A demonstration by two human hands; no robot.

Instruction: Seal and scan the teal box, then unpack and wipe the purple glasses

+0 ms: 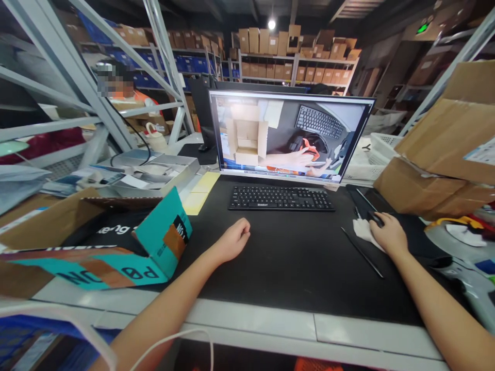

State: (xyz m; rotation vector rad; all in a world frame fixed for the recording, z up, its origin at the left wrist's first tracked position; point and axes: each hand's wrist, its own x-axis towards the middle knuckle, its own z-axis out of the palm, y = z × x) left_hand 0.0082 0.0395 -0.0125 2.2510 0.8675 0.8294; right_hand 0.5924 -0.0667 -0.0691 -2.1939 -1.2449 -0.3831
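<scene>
My right hand point(390, 236) rests over a black computer mouse point(376, 218), fingers curled on it, at the right of the black desk mat point(286, 257). A crumpled white tissue point(365, 233) lies beside this hand, along with a thin black rod point(361, 252). In a loose fist with nothing showing in it, my left hand point(234, 239) is on the mat in front of a black keyboard point(281, 198). Behind the keyboard, a monitor point(290, 136) displays an overhead picture of hands, a box and a keyboard.
An open teal carton point(166, 242) holding a black bag point(116, 229) sits at left. Yellow paper point(201, 193) lies beyond it, near a grey tray point(174, 172) of papers. Brown boxes point(436, 149) are stacked at right, above a grey-white scanner point(474, 293). Another person point(131, 98) is behind the frame at left.
</scene>
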